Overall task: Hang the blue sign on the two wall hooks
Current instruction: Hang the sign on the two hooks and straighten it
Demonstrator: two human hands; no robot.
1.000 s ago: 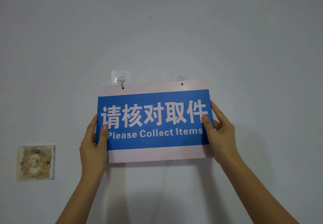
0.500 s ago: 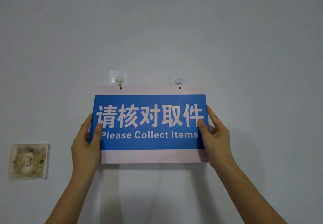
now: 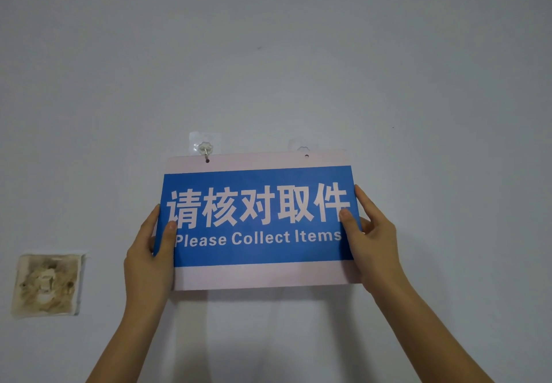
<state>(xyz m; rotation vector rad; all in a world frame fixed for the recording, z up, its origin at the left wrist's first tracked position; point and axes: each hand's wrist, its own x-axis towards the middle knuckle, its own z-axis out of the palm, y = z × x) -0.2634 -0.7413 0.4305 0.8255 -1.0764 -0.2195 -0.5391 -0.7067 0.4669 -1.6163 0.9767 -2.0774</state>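
Observation:
The blue sign (image 3: 257, 221), white-edged and reading "Please Collect Items", is held flat against the pale wall. My left hand (image 3: 149, 260) grips its left edge and my right hand (image 3: 373, 242) grips its right edge, thumbs on the front. The left hook (image 3: 206, 151), clear with a metal prong, sits in the sign's left hole. The right hook (image 3: 303, 148) is mostly hidden behind the top edge, just above the right hole (image 3: 306, 155). The sign tilts slightly, right side higher.
A stained, damaged square patch (image 3: 47, 284) marks the wall at lower left. The rest of the wall is plain pale grey-blue.
The sign's right side has risen, so the right hook that showed above the edge half a second ago is now mostly covered. The left hole stays on the left hook.

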